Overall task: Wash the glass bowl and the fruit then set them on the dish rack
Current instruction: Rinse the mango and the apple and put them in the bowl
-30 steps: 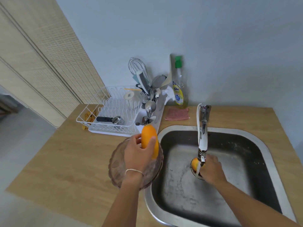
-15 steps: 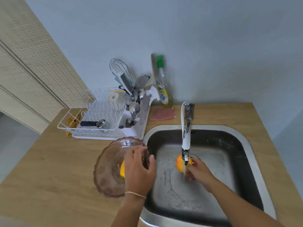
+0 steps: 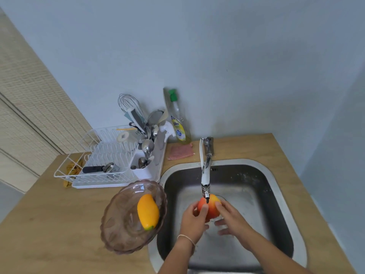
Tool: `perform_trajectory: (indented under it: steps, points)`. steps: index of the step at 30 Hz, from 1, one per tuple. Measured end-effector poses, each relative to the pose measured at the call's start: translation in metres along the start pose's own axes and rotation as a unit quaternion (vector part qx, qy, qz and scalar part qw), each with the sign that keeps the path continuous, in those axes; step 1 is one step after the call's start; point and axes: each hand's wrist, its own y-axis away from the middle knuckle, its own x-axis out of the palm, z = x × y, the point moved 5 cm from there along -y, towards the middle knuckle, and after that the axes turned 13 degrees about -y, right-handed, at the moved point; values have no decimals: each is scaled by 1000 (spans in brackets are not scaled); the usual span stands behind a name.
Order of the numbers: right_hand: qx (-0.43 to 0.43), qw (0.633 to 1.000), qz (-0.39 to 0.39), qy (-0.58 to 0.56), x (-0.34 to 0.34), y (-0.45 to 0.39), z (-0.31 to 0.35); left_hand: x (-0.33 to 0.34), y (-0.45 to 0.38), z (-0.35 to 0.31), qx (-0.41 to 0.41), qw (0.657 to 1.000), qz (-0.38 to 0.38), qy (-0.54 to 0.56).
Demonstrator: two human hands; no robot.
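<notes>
A tinted glass bowl [image 3: 118,230] rests on the wooden counter, overlapping the sink's left rim. Inside it lies a yellow-orange mango [image 3: 147,212]. Over the steel sink [image 3: 276,186], a red-orange fruit [image 3: 211,208] sits right under the tap's spout [image 3: 205,175]. My left hand [image 3: 192,222] grips the fruit from the left and my right hand [image 3: 232,220] cups it from the right. The white wire dish rack [image 3: 110,157] stands behind the bowl at the back left.
The rack holds a dark-handled tool, a cutlery caddy full of spoons and a whisk. A dish soap bottle [image 3: 178,123] and a pink cloth [image 3: 180,152] sit behind the sink by the wall. The counter ends at the left and right.
My left hand put the yellow mango into the bowl, let go, and moved into the sink to join my right hand on the red-orange fruit under the tap.
</notes>
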Motion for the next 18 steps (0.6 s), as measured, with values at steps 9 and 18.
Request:
perform_trajectory:
  steps: [9, 18]
  points:
    - [-14, 999, 11, -51, 17, -6, 15, -7, 6, -7, 2, 998, 18, 64]
    - [-53, 999, -5, -8, 16, -8, 14, -13, -8, -19, -1, 999, -27, 39]
